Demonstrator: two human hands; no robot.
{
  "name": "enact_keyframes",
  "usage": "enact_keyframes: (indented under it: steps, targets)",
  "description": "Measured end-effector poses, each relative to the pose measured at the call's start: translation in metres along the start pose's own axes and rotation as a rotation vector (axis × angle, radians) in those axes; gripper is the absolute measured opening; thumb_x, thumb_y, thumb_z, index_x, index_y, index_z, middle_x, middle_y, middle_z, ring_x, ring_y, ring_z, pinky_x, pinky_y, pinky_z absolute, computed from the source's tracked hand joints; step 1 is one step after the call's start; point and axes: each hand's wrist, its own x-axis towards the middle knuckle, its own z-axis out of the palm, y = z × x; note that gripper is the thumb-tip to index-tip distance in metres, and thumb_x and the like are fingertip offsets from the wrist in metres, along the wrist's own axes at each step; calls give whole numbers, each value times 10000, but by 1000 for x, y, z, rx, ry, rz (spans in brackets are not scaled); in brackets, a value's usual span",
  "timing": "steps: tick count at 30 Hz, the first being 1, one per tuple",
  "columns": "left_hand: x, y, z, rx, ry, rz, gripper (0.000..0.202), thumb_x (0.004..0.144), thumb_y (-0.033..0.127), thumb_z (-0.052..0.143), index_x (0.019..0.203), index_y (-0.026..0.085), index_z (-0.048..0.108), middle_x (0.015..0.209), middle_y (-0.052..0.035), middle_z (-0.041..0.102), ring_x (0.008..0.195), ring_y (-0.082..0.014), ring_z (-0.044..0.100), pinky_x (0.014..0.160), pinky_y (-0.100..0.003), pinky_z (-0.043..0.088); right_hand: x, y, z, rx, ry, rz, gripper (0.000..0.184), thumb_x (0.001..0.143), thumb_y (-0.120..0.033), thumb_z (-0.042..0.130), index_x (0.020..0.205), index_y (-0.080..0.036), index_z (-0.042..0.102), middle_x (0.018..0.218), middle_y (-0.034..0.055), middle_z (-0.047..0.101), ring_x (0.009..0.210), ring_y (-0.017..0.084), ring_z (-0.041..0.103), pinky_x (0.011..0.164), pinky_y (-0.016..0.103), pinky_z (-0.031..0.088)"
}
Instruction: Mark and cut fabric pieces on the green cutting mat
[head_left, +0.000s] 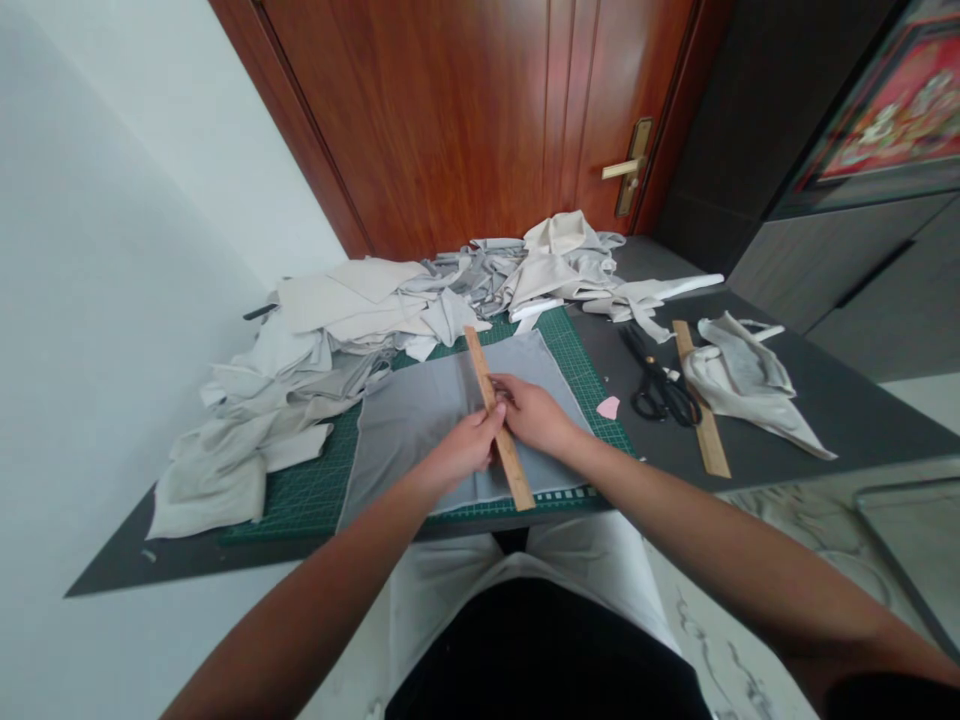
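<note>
A long wooden ruler (515, 470) slants over a grey piece of cloth (409, 420), which lies spread on a green cutting mat (300, 490). My left hand (474, 442) grips the ruler near its middle, coming from the left with the thumb on top. Just beyond it, my right hand (529, 408) closes on the same ruler from the right, and the fingertips of both hands meet there. Some fingers are hidden behind the ruler and the hands. I cannot tell whether the ruler touches the cloth or is held slightly above it.
Heaps of pale fabric scraps (352, 300) cover the table's back and left. At right lie black-handled scissors (664, 395), a second wooden ruler (705, 430), crumpled cloth (742, 375) and a pink scrap (608, 407). A wooden door (450, 120) stands behind, a white wall (150, 220) at left.
</note>
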Motion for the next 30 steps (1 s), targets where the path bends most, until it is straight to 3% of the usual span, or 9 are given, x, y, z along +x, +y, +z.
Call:
enact_keyframes:
  steps: [2,4,6,8,11,16,20,24,30]
  targets:
    - [8,5,-10,275,-25,55,581,923,705,460,652,204,575,524,-1,510,465,-149,473,494,-278,341,1,6,2,-87,-3,-13,505,973,-165,461,1465,-91,547,1419,145,646,1283,245,615,1104,361,453]
    - [13,11,-22,626,106,182,503,951,597,487,657,202,594,608,-49,590,585,-200,576,604,-315,420,-3,11,6,-187,-18,-53,517,967,-156,462,1474,-101,546,1446,147,621,1304,266,579,1127,394,422]
    - [20,14,-34,924,308,317,335,953,471,535,848,180,662,854,-115,687,847,-275,659,783,-371,479,-10,12,11,-272,-37,-97,517,990,-168,435,1496,-133,532,1481,138,588,1317,279,545,1135,426,403]
    - [27,10,-44,1091,413,376,309,974,387,509,1109,148,650,1134,-176,683,1102,-323,631,955,-433,471,-20,10,13,-330,-65,-136,498,1026,-257,435,1505,-154,525,1514,137,550,1329,295,516,1132,452,399]
    - [41,-7,-55,1135,363,378,411,1012,297,422,1366,117,532,1421,-206,573,1340,-318,526,1125,-473,398,-34,2,14,-402,-114,-186,512,1021,-426,506,1462,-172,563,1499,147,540,1316,331,495,1094,482,423]
    - [51,-30,-60,1118,372,399,443,1035,300,373,1431,133,481,1555,-169,490,1457,-299,434,1210,-503,330,-47,-13,10,-494,-141,-50,390,1002,-254,497,1367,-174,605,1255,157,625,1113,301,595,941,411,506]
    - [46,-24,-56,1204,378,366,474,1036,334,380,1470,171,472,1579,-132,483,1462,-305,428,1199,-526,347,-47,-21,3,-527,-137,153,325,967,-287,519,1244,-158,631,1123,166,665,948,296,686,783,379,538]
    - [44,-12,-53,1326,375,310,493,1023,362,398,1492,229,469,1575,-97,498,1428,-320,460,1124,-587,405,-42,-21,-8,-446,-145,320,393,903,-385,591,1172,-104,645,1011,173,740,906,319,737,741,377,543]
    - [51,-15,-49,1342,317,245,568,1044,390,303,1592,247,344,1672,-83,351,1529,-320,324,1161,-632,329,-33,-15,-20,-419,-208,356,456,868,-536,610,1003,-126,757,1000,194,770,987,360,734,768,396,536]
